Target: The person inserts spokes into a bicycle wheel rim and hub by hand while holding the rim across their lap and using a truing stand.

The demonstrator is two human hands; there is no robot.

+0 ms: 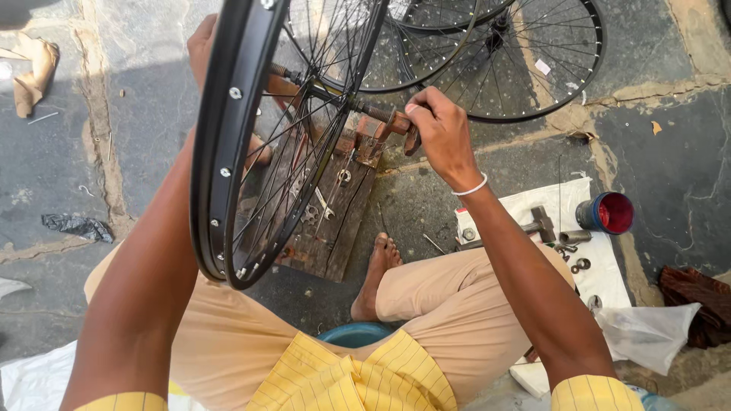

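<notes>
The ground is a floor of grey stone slabs [670, 175] with sandy joints between them, lit by strong sun. A person sits low on it, in beige trousers and a yellow striped shirt, with one bare foot [375, 274] resting on the stone.

In front of the person a black bicycle wheel [228, 152] stands upright on its edge, seen nearly from the side, with thin spokes running to the threaded axle [365, 109] in the middle. Below the wheel lies a dark wooden block [335, 221] with small metal parts on it.

The right hand [442, 133] is closed around a rusty brown tool [396, 125] that sits on the near end of the axle; the fingers are curled tight on it. The left hand [202, 46] is behind the rim, at the far side of the wheel, near the other end of the axle. It is mostly hidden, so one cannot tell if it grips or only touches.

Two more black wheels [533, 68] lie flat on the floor further away. At the right a white cloth [533, 205] carries a hammer [537, 224], some nuts and a small blue tin [608, 213] with red inside. Beside it lie a clear plastic bag [647, 331] and a dark brown rag [697, 293].
</notes>
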